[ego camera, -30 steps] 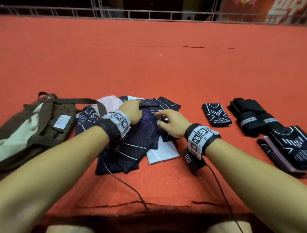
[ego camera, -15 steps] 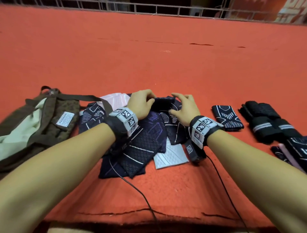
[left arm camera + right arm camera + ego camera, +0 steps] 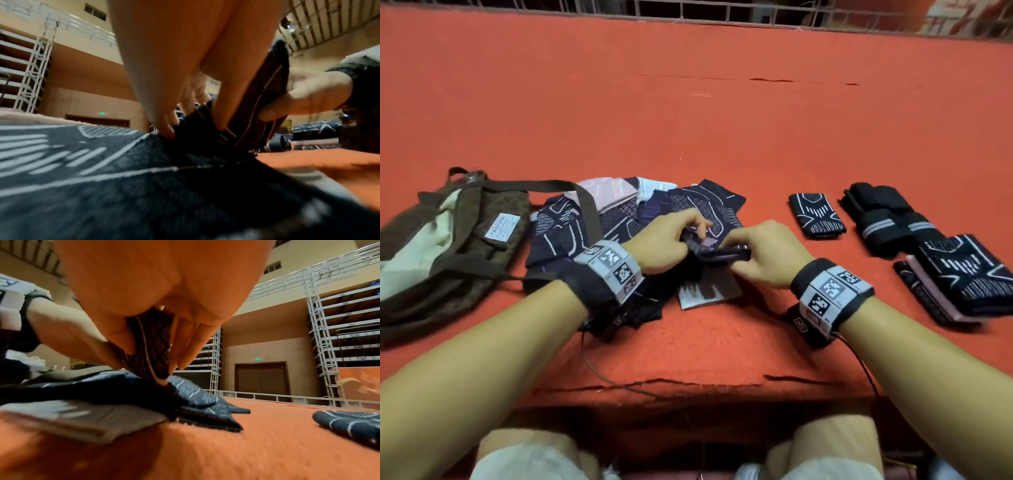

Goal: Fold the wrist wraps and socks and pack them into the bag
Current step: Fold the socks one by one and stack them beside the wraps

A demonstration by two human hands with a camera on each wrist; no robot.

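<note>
Folding is under way: both hands, left hand (image 3: pixel 666 241) and right hand (image 3: pixel 767 255), pinch 1 dark sock (image 3: pixel 717 253) over the loose pile (image 3: pixel 599 233) beside the bag (image 3: pixel 448 246); next, crease it flat.

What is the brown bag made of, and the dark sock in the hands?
The brown bag looks like soft woven cloth, matte, slumped flat, with a sewn white label. The dark sock, pinched by the left hand and right hand, looks like stretchy knit: a fine grid texture with pale lines shows.
</note>
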